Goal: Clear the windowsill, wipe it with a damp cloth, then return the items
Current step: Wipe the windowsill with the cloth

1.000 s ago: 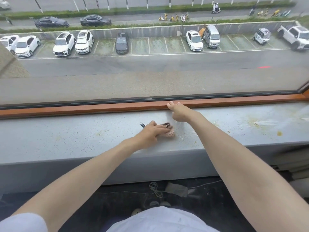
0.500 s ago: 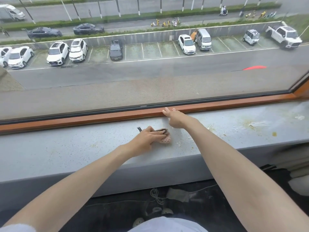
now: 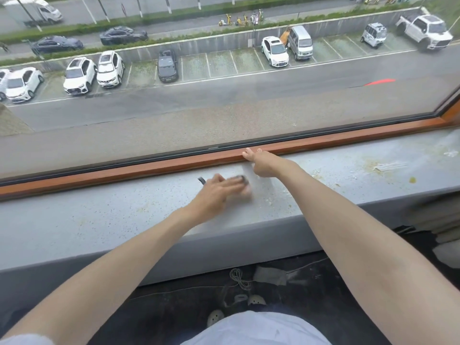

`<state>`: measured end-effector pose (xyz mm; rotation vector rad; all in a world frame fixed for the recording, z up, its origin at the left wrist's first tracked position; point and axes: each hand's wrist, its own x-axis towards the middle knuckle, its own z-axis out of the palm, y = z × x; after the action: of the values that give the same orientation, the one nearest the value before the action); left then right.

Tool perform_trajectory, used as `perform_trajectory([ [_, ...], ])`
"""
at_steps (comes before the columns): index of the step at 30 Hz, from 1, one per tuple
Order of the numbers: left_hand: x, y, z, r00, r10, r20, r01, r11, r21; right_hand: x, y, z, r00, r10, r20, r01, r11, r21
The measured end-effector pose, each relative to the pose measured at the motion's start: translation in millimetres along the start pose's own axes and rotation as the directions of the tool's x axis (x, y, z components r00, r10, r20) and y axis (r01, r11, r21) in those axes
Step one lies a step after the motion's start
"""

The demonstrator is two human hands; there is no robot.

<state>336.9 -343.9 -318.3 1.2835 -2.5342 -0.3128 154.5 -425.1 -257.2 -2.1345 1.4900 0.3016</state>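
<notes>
Lying on the grey speckled windowsill (image 3: 99, 220), a small pinkish cloth (image 3: 247, 192) with a dark edge sits blurred beneath the left hand (image 3: 216, 192), whose fingers (image 3: 232, 183) press fairly straight over it. Right hand (image 3: 262, 164) reaches forward, its extended fingertips touching the wooden window frame (image 3: 124, 174).

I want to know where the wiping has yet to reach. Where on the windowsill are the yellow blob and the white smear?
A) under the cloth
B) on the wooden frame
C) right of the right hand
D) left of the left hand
C: the yellow blob and the white smear lie on the windowsill well to the right of the right hand, away from the cloth.
</notes>
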Motion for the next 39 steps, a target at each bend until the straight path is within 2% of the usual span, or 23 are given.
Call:
perform_trajectory([
  [2, 10, -8, -6, 0.956, -0.273, -0.104, 0.276, 0.961, 0.013, 0, 0, 1, 1.0, 0.0, -0.002, 0.0, 1.0, -0.001],
  [3, 15, -7, -4, 0.92, -0.379, -0.096, 0.383, 0.923, 0.024, -1, 1, 3, 1.0, 0.002, -0.008, -0.002, 1.0, 0.002],
  [5, 21, 7, 2, 0.894, -0.445, -0.048, 0.446, 0.895, 0.01, -2, 1, 4, 1.0, 0.004, -0.013, -0.004, 1.0, 0.01],
  [9, 9, 42, 32, 0.99, -0.107, -0.088, 0.104, 0.994, -0.039, -3, 2, 4, 0.999, -0.008, -0.034, 0.008, 1.0, 0.003],
  [11, -7, 64, 35, 0.998, 0.059, 0.0, -0.058, 0.998, -0.039, -4, 3, 5, 0.999, -0.01, -0.035, 0.01, 1.0, -0.001],
  [13, -23, 72, 26, 0.986, 0.151, 0.064, -0.146, 0.987, -0.07, -6, 1, 6, 0.999, -0.001, -0.034, 0.002, 1.0, 0.002],
  [15, -26, 63, 15, 0.997, 0.076, 0.0, -0.075, 0.994, -0.08, -9, 1, 9, 0.999, -0.005, -0.035, 0.005, 1.0, 0.012],
  [17, -22, 42, 13, 0.988, -0.142, -0.058, 0.141, 0.99, -0.028, -12, 1, 11, 0.999, -0.001, -0.036, 0.001, 1.0, 0.001],
  [18, -20, 38, 14, 0.968, -0.245, -0.052, 0.245, 0.969, 0.002, -15, 3, 13, 0.999, 0.005, -0.034, -0.005, 1.0, -0.012],
  [20, -22, 48, 17, 0.947, -0.322, -0.015, 0.323, 0.946, 0.028, -19, 2, 13, 0.999, 0.021, -0.028, -0.022, 0.999, -0.035],
  [22, -28, 71, 29, 0.974, -0.225, 0.003, 0.225, 0.974, 0.014, -26, 1, 17, 0.998, 0.031, -0.053, -0.035, 0.996, -0.076],
  [24, -39, 91, 37, 0.999, -0.036, 0.003, 0.036, 0.998, -0.058, -35, 2, 25, 0.996, 0.01, -0.091, -0.02, 0.994, -0.11],
  [26, -44, 94, 39, 0.999, 0.032, 0.028, -0.029, 0.994, -0.105, -45, 8, 32, 0.99, -0.008, -0.14, -0.009, 0.993, -0.119],
  [27, -43, 90, 37, 1.0, -0.009, 0.001, 0.009, 0.992, -0.123, -54, 14, 36, 0.987, -0.004, -0.163, -0.016, 0.992, -0.123],
  [29, -37, 75, 32, 0.979, -0.193, -0.069, 0.185, 0.977, -0.111, -68, 26, 40, 0.98, 0.032, -0.197, -0.058, 0.99, -0.128],
  [31, -33, 75, 28, 0.947, -0.32, -0.019, 0.32, 0.947, -0.001, -85, 38, 48, 0.974, 0.1, -0.203, -0.126, 0.985, -0.117],
  [32, -34, 79, 27, 0.951, -0.309, 0.029, 0.307, 0.95, 0.048, -92, 43, 52, 0.971, 0.129, -0.2, -0.153, 0.982, -0.108],
  [33, -37, 85, 28, 0.969, -0.241, 0.057, 0.238, 0.97, 0.05, -100, 47, 57, 0.968, 0.154, -0.197, -0.177, 0.979, -0.102],
  [35, -48, 105, 35, 0.998, 0.053, 0.026, -0.052, 0.998, -0.037, -114, 53, 67, 0.961, 0.197, -0.192, -0.218, 0.971, -0.094],
  [36, -53, 116, 39, 0.985, 0.172, 0.016, -0.17, 0.981, -0.097, -121, 57, 71, 0.961, 0.205, -0.185, -0.227, 0.969, -0.103],
  [37, -54, 122, 40, 0.975, 0.224, 0.018, -0.218, 0.964, -0.153, -127, 60, 74, 0.961, 0.212, -0.177, -0.233, 0.966, -0.11],
  [38, -49, 121, 39, 0.98, 0.198, 0.005, -0.193, 0.96, -0.204, -131, 64, 74, 0.958, 0.221, -0.181, -0.243, 0.964, -0.11],
  [39, -41, 118, 38, 0.994, 0.102, -0.03, -0.106, 0.964, -0.243, -136, 68, 75, 0.956, 0.226, -0.188, -0.25, 0.962, -0.112],
])
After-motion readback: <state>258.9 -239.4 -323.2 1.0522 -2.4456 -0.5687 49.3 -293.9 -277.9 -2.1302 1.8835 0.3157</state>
